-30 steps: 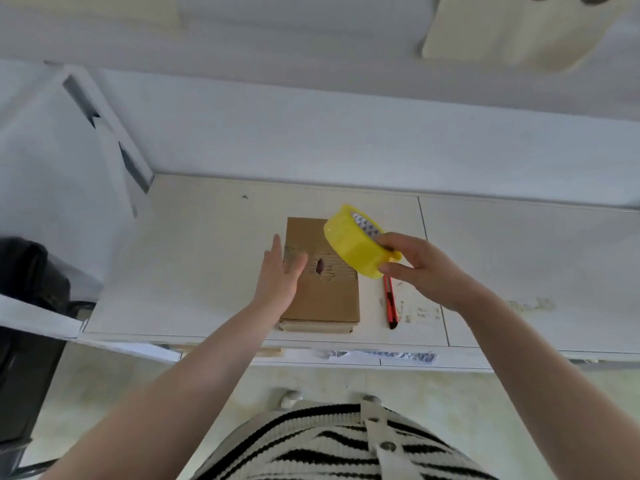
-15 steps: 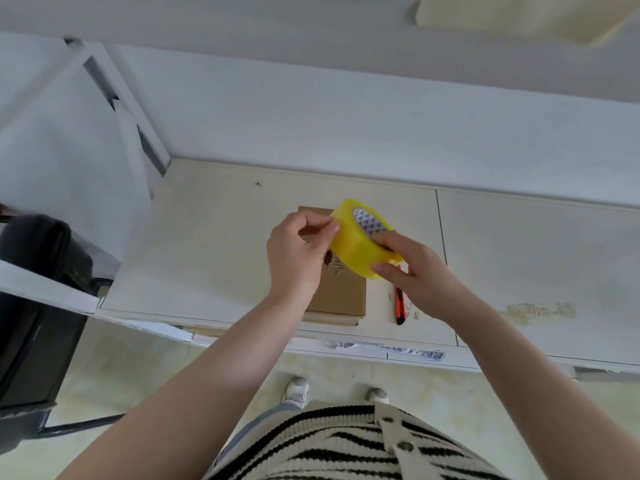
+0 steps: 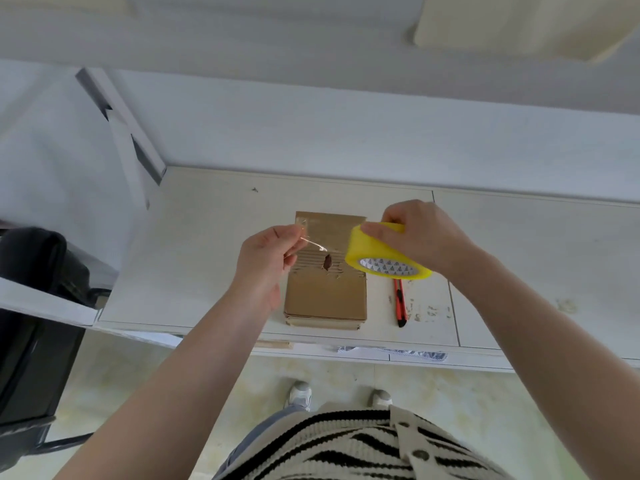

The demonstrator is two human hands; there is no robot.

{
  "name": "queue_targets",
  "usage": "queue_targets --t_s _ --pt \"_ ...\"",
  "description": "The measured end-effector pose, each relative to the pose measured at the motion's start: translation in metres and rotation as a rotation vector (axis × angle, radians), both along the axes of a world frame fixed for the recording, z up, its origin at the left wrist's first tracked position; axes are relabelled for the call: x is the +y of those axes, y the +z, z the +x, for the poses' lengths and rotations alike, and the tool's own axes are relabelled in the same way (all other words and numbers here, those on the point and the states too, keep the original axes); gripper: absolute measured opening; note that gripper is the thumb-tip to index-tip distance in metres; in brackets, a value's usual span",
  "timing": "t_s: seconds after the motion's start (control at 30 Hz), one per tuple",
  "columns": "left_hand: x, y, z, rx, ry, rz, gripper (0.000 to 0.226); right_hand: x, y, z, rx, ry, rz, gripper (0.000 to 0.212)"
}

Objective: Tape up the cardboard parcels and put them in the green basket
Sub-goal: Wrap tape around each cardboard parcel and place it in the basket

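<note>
Cardboard parcel [image 3: 325, 292] lies flat on the pale table [image 3: 207, 244], near its front edge and about mid-frame, with a torn dark hole in its ribbed top face. At the far left a black chair [image 3: 31, 306] stands beside the table. Moving right, the left hand [image 3: 266, 261] is raised over the parcel's left edge, its fingers [image 3: 294, 237] curled and pinching the free end of a clear strip of tape [image 3: 313, 244], which stretches across above the parcel toward the roll. The right hand [image 3: 422, 237] grips the yellow tape roll [image 3: 384, 254] from above, fingers wrapped over its rim, holding it tilted just over the parcel's right edge so the printed core faces the camera. Just right of the parcel, a red and black utility knife [image 3: 399, 299] lies on the table, running parallel to the parcel's side and partly under the roll. Smudged marks show on the table beside the knife. Below the table edge, two shoes [image 3: 301, 394] stand on the floor.
</note>
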State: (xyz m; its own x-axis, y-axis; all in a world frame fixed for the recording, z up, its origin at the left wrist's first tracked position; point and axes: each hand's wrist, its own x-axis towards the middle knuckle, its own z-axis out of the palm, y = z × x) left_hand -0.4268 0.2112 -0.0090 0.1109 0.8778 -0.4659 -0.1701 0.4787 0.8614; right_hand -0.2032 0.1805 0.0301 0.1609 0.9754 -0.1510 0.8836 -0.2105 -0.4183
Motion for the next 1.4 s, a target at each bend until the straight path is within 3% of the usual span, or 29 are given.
queue_targets --t_s 0.13,0.33,0.83,0.97,1.07,1.13,1.27,1.4 --pt "0.009 -0.02 -0.015 0.058 0.08 -0.04 0.014 0.017 0.0 -0.01 -0.173 0.026 -0.114 0.059" --pt "0.02 -0.06 -0.021 0.162 0.183 -0.15 0.024 0.029 -0.011 -0.016 -0.099 0.015 -0.145 0.061" --pt "0.028 -0.099 -0.003 0.151 0.113 -0.359 0.009 0.038 -0.031 -0.022 -0.136 -0.025 -0.201 0.057" --pt "0.026 -0.104 0.003 0.255 0.084 -0.177 0.016 0.038 -0.033 -0.022 -0.14 -0.033 -0.196 0.056" --pt "0.023 -0.103 -0.001 0.668 -0.086 0.29 0.006 0.038 -0.034 -0.023 -0.142 -0.035 -0.194 0.056" --pt "0.021 -0.105 -0.005 0.859 -0.191 0.462 0.009 0.037 -0.034 -0.023 -0.142 -0.035 -0.192 0.056" --pt "0.019 -0.103 -0.011 0.994 -0.243 0.628 0.026 0.037 -0.033 -0.022 -0.135 -0.041 -0.197 0.056" --pt "0.024 -0.1 -0.007 1.141 -0.407 0.544 0.039 0.038 -0.032 -0.023 -0.143 -0.015 -0.214 0.062"
